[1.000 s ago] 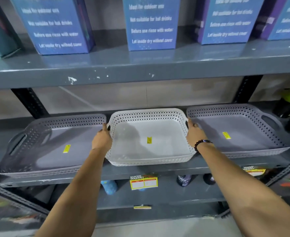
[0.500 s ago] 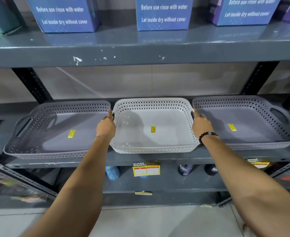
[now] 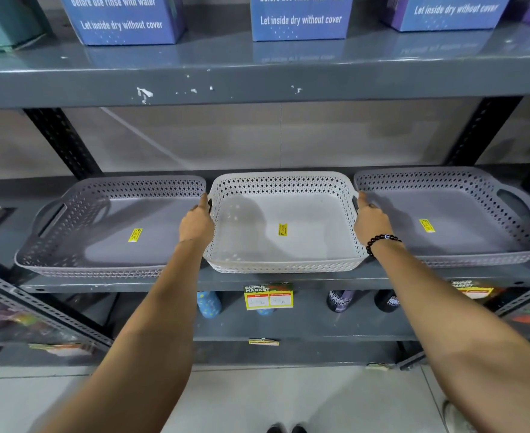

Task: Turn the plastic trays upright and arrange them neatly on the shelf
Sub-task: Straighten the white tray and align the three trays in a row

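Three perforated plastic trays stand upright in a row on the grey middle shelf [image 3: 288,281]. The white tray [image 3: 284,187] is in the centre, with a grey tray [image 3: 116,190] to its left and another grey tray [image 3: 444,179] to its right. Each has a yellow sticker on its floor. My left hand [image 3: 196,225] grips the white tray's left handle and my right hand [image 3: 371,221], with a dark bead bracelet at the wrist, grips its right handle. The fingertips are hidden behind the tray's rim.
Blue boxes [image 3: 299,17] stand on the upper shelf [image 3: 257,85] just above. Black slotted uprights [image 3: 63,142] flank the bay. A yellow price tag [image 3: 268,296] hangs below the shelf edge, with bottles [image 3: 209,304] on the lower shelf. Dark objects sit at the far right.
The white tray has slid back a little on the shelf with both hands still on its handles. The view has dropped, so the shelves sit higher in the picture.
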Tool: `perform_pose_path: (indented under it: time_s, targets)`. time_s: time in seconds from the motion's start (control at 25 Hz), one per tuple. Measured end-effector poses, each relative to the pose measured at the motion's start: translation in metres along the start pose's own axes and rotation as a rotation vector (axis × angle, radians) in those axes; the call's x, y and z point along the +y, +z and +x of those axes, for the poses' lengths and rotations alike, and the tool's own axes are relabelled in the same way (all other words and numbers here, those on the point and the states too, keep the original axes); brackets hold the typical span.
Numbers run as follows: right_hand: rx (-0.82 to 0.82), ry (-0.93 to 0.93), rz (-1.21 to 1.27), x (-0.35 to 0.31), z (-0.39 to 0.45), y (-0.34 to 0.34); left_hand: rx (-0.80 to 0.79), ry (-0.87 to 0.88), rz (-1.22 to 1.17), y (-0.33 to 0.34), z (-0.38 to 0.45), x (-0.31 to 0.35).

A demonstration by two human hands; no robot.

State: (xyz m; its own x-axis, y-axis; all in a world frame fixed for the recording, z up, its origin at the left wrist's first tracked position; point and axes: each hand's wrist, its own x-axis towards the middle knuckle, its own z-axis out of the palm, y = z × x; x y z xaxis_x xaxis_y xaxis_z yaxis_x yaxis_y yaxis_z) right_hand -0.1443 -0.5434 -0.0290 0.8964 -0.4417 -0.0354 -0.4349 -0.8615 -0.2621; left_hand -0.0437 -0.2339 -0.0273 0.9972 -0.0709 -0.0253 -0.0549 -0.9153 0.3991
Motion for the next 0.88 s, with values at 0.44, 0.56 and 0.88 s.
perform_pose_path:
  time_s: [0.44,0.56,0.88]
  targets:
    - [0.008,0.01,0.022,0.0016,-0.0047,0.0004,0.007,0.006,-0.008,-0.001,-0.0054,-0.0002]
    - [0.01,0.006,0.006,0.0019,-0.0048,0.0008,0.006,0.004,-0.013,-0.0003,-0.0042,-0.0011]
    - [0.024,-0.04,-0.045,0.0038,0.0034,0.0033,-0.007,0.04,0.027,0.0004,0.0045,-0.0018]
